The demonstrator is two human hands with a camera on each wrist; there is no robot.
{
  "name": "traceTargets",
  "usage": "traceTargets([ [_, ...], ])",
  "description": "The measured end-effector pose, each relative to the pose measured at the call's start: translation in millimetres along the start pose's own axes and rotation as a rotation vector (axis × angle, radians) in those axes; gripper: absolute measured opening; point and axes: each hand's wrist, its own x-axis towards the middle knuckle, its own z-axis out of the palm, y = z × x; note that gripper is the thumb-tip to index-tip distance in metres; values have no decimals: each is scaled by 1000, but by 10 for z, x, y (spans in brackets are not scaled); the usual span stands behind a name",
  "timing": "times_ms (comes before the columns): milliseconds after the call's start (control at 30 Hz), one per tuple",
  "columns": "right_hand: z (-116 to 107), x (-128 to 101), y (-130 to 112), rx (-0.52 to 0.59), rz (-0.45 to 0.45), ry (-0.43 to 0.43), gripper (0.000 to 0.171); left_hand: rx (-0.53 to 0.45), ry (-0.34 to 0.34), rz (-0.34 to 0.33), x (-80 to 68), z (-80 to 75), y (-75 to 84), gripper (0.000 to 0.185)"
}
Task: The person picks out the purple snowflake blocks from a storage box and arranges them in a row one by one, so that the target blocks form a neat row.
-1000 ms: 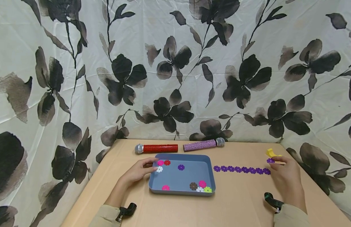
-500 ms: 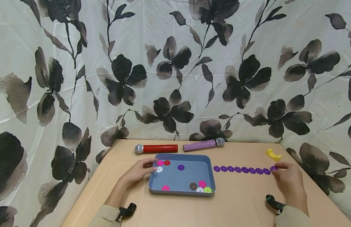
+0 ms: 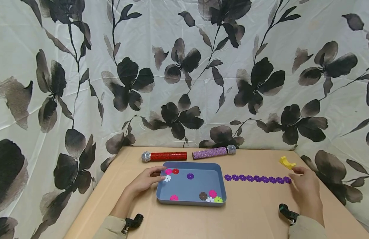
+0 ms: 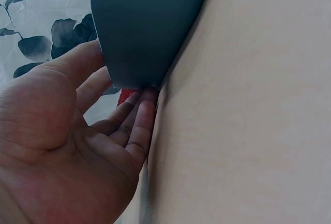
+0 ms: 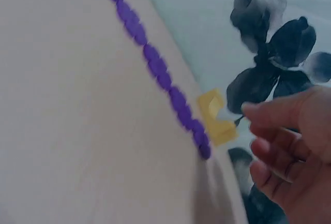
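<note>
A row of purple flower-shaped discs (image 3: pixel 257 179) lies on the tan table (image 3: pixel 250 212), right of a blue-grey tray (image 3: pixel 191 200). My right hand (image 3: pixel 295 176) hovers just past the row's right end, fingers loosely curled and holding nothing. The right wrist view shows that hand (image 5: pixel 269 146) beside the last disc of the row (image 5: pixel 155 69) and a yellow block (image 5: pixel 217 116). My left hand (image 3: pixel 156 177) rests against the tray's left rim. In the left wrist view its straight fingers (image 4: pixel 137 123) touch the tray's outer corner (image 4: pixel 145 27). Several coloured discs (image 3: pixel 210 196) lie in the tray.
A red glitter microphone (image 3: pixel 165 156) and a purple one (image 3: pixel 213 152) lie behind the tray, near the flowered curtain (image 3: pixel 184 73). The yellow block (image 3: pixel 287 162) sits at the far right. Bare table lies in front of the tray.
My right hand carried a purple disc from near the yellow block to the row's right end, laid it there and let go. The left hand stayed on the tray.
</note>
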Motion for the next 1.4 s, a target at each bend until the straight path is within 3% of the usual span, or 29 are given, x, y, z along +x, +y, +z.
traceTargets([
  [233,71,-67,-424,38,-263,74,39,4,3,1,4,0,-7,55],
  [533,395,-192,-920,155,-430,120,35,10,4,-3,1,2,-9,55],
  [967,1077,-442,-1482,196,-718,-21,23,18,5,-1,7,-6,-10,55],
  [1233,1334,-543,-1632,214,-822,-86,22,13,6,-1,15,-1,-10,57],
  [1400,1437,-625,-1683,166,-814,-118,22,16,6,7,16,1,-10,56],
])
